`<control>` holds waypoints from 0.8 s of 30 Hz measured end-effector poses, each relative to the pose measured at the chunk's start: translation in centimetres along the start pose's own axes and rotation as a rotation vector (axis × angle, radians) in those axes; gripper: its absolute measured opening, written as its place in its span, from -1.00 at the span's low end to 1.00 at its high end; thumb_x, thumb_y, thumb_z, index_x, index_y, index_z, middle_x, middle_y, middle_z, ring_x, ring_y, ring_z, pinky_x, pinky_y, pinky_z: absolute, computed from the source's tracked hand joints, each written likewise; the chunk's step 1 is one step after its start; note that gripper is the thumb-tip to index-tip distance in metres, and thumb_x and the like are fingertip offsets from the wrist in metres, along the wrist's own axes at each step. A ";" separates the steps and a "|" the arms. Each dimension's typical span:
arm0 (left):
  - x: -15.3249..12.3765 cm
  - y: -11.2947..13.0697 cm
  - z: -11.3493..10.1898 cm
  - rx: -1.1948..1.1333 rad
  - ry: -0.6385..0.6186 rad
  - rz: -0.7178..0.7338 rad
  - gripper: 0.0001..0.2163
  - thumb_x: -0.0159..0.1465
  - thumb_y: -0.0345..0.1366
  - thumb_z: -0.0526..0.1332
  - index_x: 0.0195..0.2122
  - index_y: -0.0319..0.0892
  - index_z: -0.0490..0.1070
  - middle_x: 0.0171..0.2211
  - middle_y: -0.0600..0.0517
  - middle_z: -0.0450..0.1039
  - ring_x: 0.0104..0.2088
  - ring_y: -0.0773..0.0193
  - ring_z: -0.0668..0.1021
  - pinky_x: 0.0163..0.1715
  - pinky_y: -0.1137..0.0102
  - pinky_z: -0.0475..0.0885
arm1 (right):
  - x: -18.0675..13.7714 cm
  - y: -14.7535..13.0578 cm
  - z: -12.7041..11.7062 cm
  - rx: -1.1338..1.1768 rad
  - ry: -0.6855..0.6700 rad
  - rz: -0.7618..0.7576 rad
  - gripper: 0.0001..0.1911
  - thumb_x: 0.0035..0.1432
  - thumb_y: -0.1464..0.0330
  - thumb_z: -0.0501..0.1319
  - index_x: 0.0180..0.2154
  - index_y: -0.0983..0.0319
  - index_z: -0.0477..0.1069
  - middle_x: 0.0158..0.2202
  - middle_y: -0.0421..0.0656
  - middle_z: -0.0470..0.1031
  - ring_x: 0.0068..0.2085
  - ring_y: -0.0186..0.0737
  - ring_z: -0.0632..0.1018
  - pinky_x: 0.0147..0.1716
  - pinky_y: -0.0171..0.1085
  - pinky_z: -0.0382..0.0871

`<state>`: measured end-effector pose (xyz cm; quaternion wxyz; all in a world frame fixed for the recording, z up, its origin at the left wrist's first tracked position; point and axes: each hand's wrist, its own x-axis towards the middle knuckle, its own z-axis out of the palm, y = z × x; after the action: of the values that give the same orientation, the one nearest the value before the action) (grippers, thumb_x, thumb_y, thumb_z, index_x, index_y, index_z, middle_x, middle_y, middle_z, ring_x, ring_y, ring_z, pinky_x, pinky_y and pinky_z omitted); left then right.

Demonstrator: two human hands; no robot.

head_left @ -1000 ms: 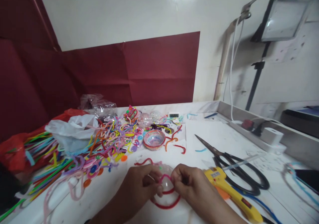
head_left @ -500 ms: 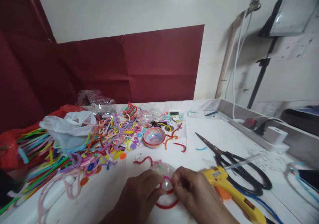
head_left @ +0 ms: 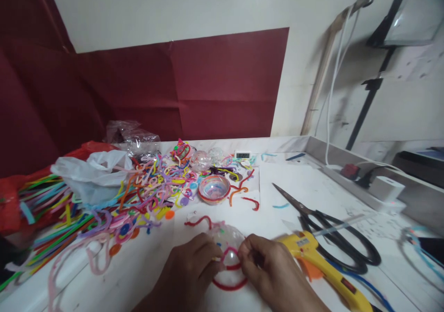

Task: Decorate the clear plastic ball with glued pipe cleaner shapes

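Observation:
Between my two hands stands a clear plastic dome or ball (head_left: 228,234) with small coloured bits on it. A pink-and-red pipe cleaner (head_left: 233,266) curves across its near side, and a red pipe cleaner (head_left: 229,288) arcs lower down. My left hand (head_left: 190,266) is closed, its thumb and fingers pinching the pipe cleaner at the ball's left side. On the right side, my right hand (head_left: 268,263) is also closed, fingertips pinching the pipe cleaner's other end against the ball. The fingertips partly hide both contact points.
A yellow glue gun (head_left: 321,266) and black scissors (head_left: 329,226) lie right of my hands. Beyond the ball sits a colourful bowl (head_left: 214,189). Pipe cleaner pieces (head_left: 159,178) heap at left beside a white plastic bag (head_left: 92,173). A power strip (head_left: 374,196) runs along the right edge.
My left hand has shifted slightly left and its fingers have eased back, so more of the ball and pink pipe cleaner shows. My right hand has barely moved. The view has tilted slightly.

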<state>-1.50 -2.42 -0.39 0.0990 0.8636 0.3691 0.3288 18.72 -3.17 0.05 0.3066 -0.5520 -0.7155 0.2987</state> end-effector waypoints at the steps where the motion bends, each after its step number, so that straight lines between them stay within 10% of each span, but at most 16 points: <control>1: 0.0 -0.1 0.0 -0.021 0.010 -0.002 -0.80 0.40 -0.31 0.07 -0.35 -0.14 0.42 -0.40 0.06 0.43 -0.41 0.32 0.52 -0.42 0.50 0.35 | 0.0 0.0 0.0 0.008 -0.002 0.003 -0.86 0.08 0.33 0.08 -0.46 0.17 0.37 -0.59 -0.28 0.34 -0.53 -0.28 0.36 -0.53 -0.33 0.11; 24: 0.2 0.4 0.2 -0.053 0.018 -0.055 -0.85 0.31 -0.44 0.14 -0.36 -0.16 0.48 -0.40 0.07 0.46 -0.40 0.33 0.54 -0.38 0.51 0.36 | 0.4 0.7 -0.5 0.011 -0.071 -0.069 -0.70 0.15 0.15 0.04 -0.49 0.18 0.33 -0.59 -0.26 0.33 -0.53 -0.30 0.33 -0.53 -0.31 0.06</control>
<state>-1.04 -2.53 -0.30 0.1276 0.8472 0.3847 0.3434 19.44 -2.63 -0.12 0.2942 -0.5144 -0.7430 0.3111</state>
